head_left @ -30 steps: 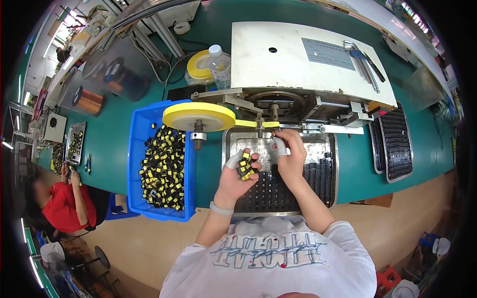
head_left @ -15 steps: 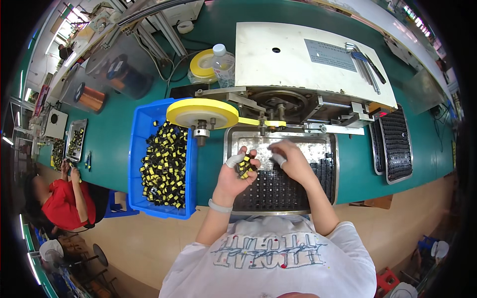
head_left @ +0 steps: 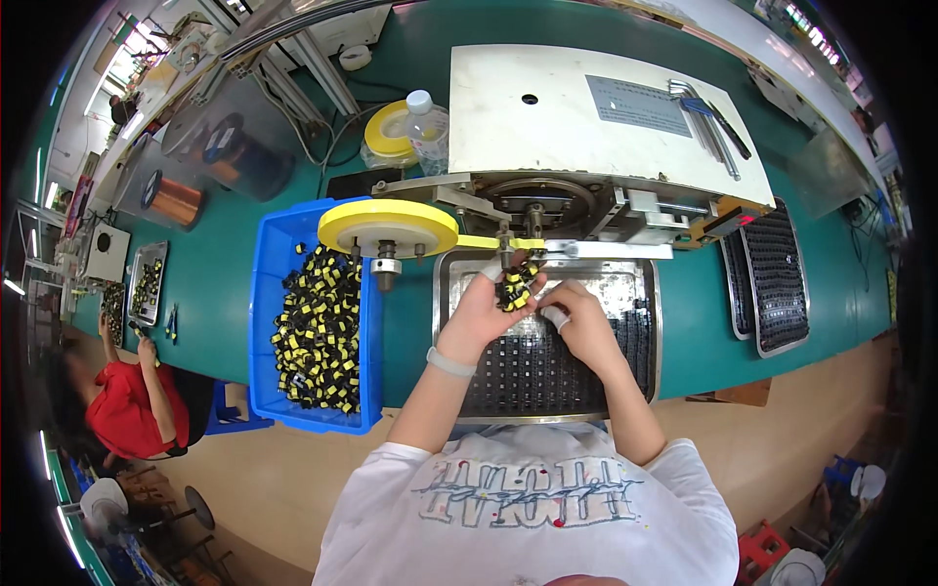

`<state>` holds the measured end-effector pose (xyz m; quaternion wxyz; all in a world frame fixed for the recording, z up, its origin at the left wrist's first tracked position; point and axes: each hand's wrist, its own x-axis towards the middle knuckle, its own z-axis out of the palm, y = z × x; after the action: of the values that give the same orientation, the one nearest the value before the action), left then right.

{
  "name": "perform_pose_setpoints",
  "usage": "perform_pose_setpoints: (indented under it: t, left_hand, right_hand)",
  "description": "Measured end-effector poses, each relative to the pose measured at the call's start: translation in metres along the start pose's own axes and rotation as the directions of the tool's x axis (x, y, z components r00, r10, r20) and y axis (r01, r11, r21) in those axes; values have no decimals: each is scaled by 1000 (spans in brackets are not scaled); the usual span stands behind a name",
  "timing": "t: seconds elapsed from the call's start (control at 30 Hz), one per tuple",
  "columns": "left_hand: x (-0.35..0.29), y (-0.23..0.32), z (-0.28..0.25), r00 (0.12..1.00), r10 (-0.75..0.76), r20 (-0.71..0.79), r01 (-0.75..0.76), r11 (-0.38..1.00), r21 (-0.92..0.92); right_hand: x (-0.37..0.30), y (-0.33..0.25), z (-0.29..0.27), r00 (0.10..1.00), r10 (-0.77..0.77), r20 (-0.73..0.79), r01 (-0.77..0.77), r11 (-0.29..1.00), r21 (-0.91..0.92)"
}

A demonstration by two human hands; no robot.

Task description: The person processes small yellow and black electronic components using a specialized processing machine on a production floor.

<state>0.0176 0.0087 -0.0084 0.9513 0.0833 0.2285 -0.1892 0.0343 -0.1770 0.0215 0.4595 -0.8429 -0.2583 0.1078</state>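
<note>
My left hand (head_left: 476,317) is closed around a cluster of small black coil parts wrapped in yellow tape (head_left: 515,287). It is palm up, just below the taping head (head_left: 523,244) of a machine. My right hand (head_left: 584,327) is beside it, fingers bent together near the left fingertips; whatever they pinch is too small to make out. Pale covers sit on a finger of each hand. Beneath both hands lies a metal tray (head_left: 657,356) with rows of black parts (head_left: 518,376). A yellow tape roll (head_left: 389,227) feeds a strip to the taping head.
A blue bin (head_left: 256,337) full of black-and-yellow parts stands left of the tray. The white-topped machine (head_left: 547,127) carries hex keys (head_left: 718,137). A bottle (head_left: 426,132) stands behind the tape roll. More filled trays (head_left: 777,283) lie right. A person in red (head_left: 132,410) works far left.
My left hand has moved up and right with its parts, close under the taping head. The right hand has drawn down slightly beside it. The machine's metal slide has shifted left.
</note>
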Motion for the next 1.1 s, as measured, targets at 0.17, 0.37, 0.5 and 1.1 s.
perform_pose_setpoints:
  t: [0.17,0.37,0.5,1.1]
  left_hand:
    - [9,-10,10,986,-31,162,14,994,105]
    - [-29,-23,-4,969,-159,189,175,982,-69]
    - [-53,-21,-11,988,-88,129,101,990,-96]
    - [-160,29,20,524,823,-220,-747,568,347]
  right_hand:
    - [-6,5,-7,955,179,-236,-123,965,234]
    - [-2,-12,2,912,167,-375,72,834,547]
    - [13,-28,21,900,146,-412,140,796,589]
    - [33,-33,43,811,-5,-585,121,980,159]
